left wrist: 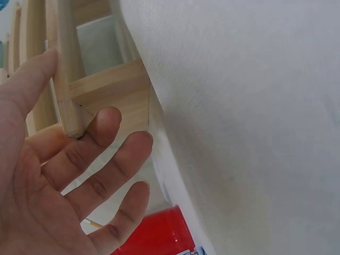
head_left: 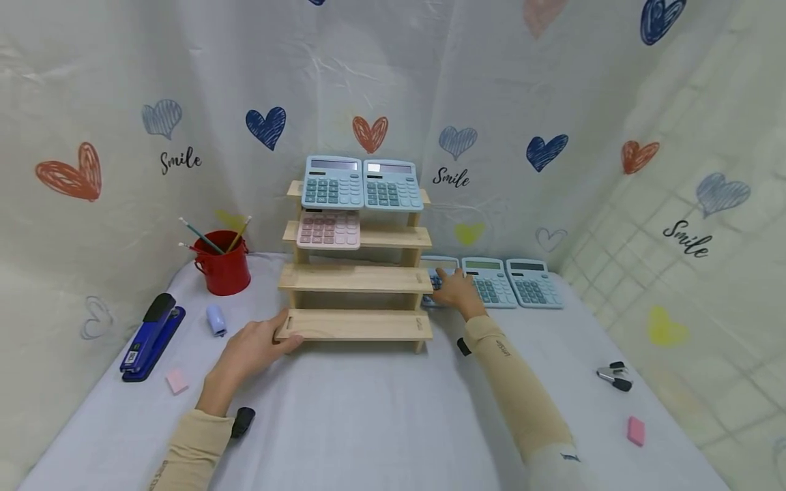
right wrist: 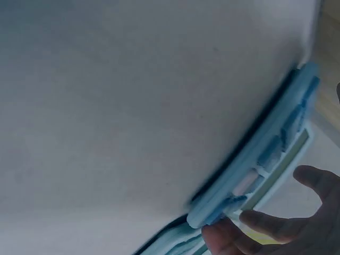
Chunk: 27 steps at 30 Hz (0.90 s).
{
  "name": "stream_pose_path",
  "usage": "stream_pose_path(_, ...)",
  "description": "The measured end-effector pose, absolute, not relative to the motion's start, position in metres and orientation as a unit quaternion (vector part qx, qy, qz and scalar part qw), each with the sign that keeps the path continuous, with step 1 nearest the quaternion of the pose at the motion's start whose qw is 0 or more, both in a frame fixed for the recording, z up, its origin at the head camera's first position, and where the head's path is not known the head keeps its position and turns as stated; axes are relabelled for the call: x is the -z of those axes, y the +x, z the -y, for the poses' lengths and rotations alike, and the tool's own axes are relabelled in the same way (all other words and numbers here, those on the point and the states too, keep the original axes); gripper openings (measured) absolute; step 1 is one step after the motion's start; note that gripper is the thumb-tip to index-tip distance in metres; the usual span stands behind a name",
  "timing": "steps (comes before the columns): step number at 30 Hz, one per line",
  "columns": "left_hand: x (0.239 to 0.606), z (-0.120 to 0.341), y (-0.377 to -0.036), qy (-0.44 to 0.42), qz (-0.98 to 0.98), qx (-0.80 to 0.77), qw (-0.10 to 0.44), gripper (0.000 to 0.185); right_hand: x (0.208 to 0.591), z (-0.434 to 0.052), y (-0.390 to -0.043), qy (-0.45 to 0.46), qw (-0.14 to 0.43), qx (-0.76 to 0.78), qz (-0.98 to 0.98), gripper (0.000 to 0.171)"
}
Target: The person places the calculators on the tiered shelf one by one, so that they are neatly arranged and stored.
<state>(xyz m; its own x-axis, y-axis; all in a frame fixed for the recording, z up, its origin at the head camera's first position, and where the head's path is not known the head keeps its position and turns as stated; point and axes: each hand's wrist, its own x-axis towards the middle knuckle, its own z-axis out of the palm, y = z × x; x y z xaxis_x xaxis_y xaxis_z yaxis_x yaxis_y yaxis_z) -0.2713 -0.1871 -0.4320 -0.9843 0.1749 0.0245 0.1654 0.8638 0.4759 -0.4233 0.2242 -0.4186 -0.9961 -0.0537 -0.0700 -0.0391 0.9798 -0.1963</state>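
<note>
My left hand (head_left: 254, 348) grips the left end of the lowest board of a stepped wooden rack (head_left: 356, 326), thumb in front. In the left wrist view, the other fingers of my left hand (left wrist: 79, 175) spread behind that corner. My right hand (head_left: 457, 293) reaches over a light blue calculator (head_left: 433, 281) just right of the rack, partly hiding it. The right wrist view shows the fingers of my right hand (right wrist: 276, 228) spread, one fingertip at that calculator's edge (right wrist: 255, 154). Two blue calculators (head_left: 333, 183) lean on the top tier, a pink calculator (head_left: 328, 230) below them at left.
Two more blue calculators (head_left: 489, 283) lie to the right. A red bucket (head_left: 227, 273) of pencils, a blue stapler (head_left: 152, 337), a small blue cylinder (head_left: 216, 320) and a pale pink block (head_left: 177, 382) stand left. At right are a staple remover (head_left: 615, 376) and a pink eraser (head_left: 636, 431).
</note>
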Motion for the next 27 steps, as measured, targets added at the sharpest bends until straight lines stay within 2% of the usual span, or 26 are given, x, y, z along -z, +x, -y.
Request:
stream_pose_path(7, 0.434, 0.186, -0.272, 0.087, -0.965, -0.247, 0.006, 0.085, 0.424, -0.22, -0.432, 0.014, 0.05, 0.086, -0.995, 0.083)
stream_pose_path(19, 0.429, 0.19, -0.271, 0.097, -0.967, -0.235, -0.022, 0.08, 0.421, -0.213, -0.434, 0.017, 0.072, 0.095, -0.993, 0.093)
stream_pose_path(27, 0.434, 0.188, -0.272, 0.094, -0.965, -0.245, -0.005, 0.083, 0.42, -0.215, -0.428, 0.019, 0.074, 0.085, -0.993, 0.091)
